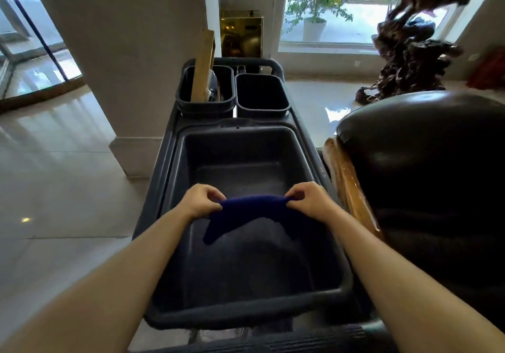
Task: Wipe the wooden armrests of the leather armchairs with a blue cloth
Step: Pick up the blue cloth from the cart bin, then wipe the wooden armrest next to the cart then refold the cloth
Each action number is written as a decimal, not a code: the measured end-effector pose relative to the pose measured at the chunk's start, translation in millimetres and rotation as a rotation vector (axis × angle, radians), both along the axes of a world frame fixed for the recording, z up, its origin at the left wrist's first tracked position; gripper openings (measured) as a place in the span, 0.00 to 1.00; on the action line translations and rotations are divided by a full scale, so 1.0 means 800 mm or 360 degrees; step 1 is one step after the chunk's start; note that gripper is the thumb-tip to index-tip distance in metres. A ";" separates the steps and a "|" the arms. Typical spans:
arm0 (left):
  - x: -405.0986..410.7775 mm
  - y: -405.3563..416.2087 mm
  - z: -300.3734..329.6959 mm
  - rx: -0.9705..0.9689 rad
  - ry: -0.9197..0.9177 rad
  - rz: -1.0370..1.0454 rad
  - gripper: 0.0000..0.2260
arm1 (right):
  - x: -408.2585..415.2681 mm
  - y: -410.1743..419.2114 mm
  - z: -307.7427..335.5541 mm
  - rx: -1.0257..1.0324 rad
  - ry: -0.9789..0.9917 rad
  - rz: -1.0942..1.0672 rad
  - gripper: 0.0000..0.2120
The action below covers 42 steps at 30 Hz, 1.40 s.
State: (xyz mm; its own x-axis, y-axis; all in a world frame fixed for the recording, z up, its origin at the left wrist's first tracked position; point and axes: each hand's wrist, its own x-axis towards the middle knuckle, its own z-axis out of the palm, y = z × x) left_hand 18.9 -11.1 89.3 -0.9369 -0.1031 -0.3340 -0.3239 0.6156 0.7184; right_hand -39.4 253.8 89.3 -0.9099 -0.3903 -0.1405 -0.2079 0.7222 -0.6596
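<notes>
A dark blue cloth [246,213] hangs stretched between my two hands above a large dark tub [175,188] on a cleaning cart. My left hand [200,201] pinches the cloth's left end and my right hand [307,199] pinches its right end. The cloth sags in the middle and its lower corners droop into the tub. To the right of the cart stands a dark leather armchair [426,161]. Its glossy wooden armrest [349,186] runs along the side nearest the cart, close to my right forearm.
Two smaller dark bins sit at the cart's far end; the left bin [185,98] holds a wooden board [203,66], the right bin [284,101] looks bare. A beige pillar [123,66] rises on the left. A dark carved sculpture [410,57] stands beyond the armchair on polished floor.
</notes>
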 end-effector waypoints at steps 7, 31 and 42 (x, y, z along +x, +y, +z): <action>-0.018 0.045 0.116 0.0061 0.0279 -0.0271 0.11 | -0.001 0.067 0.119 -0.0088 0.0308 0.0000 0.10; 0.026 0.534 0.099 0.0185 0.0346 -0.0298 0.14 | 0.074 0.558 0.108 -0.0067 0.0233 -0.0335 0.11; -0.046 0.562 -0.101 0.0186 -0.0167 -0.0216 0.11 | -0.011 0.576 -0.088 -0.0001 -0.0300 -0.0308 0.07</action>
